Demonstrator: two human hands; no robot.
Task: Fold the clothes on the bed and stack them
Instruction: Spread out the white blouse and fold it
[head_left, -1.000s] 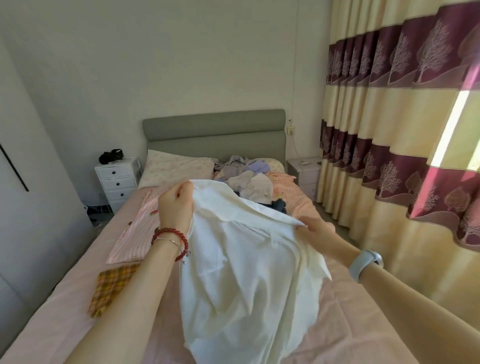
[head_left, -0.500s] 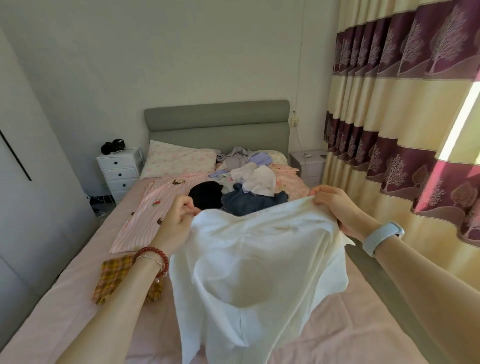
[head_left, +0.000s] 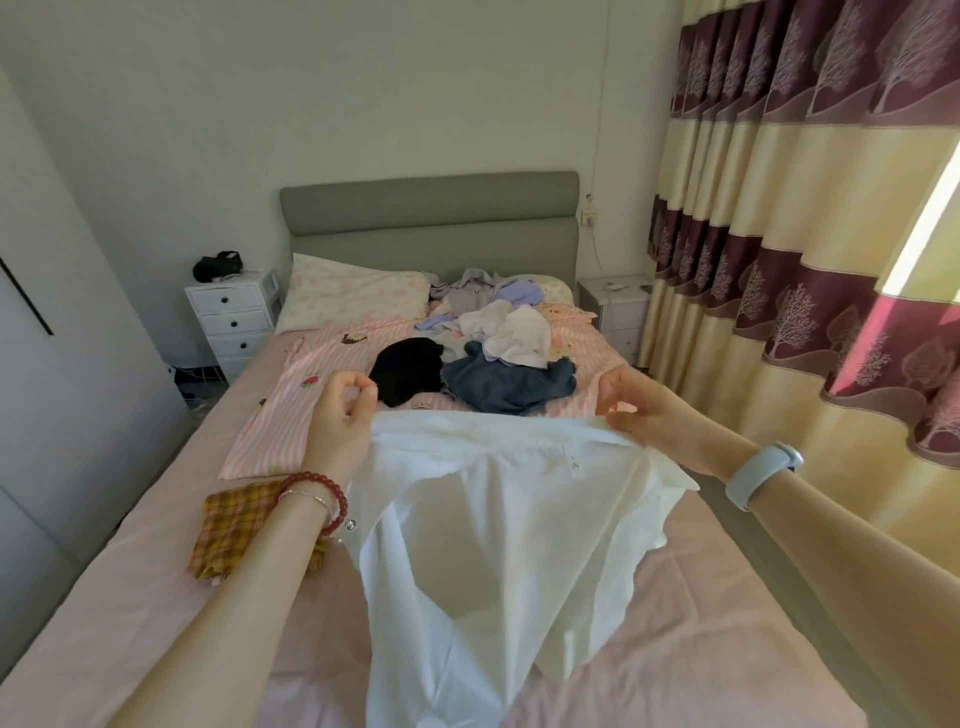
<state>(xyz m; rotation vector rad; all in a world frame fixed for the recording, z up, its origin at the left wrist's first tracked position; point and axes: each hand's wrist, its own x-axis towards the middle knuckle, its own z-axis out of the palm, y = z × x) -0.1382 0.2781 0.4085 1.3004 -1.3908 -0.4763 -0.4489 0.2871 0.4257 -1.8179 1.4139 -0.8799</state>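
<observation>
Holding white shirt (head_left: 498, 530) taut above the bed (head_left: 701, 623), left hand (head_left: 340, 415) and right hand (head_left: 644, 410) each pinching its top edge; probably next: lowering flat, nearer than clothes pile (head_left: 498, 353).

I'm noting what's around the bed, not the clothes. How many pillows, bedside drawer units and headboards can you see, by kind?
Pillows: 2, one patterned pillow in plain sight and another pillow mostly hidden behind the clothes pile
Bedside units: 2, a white drawer unit and a second unit by the curtain
Headboards: 1, grey headboard
Total: 5
</observation>
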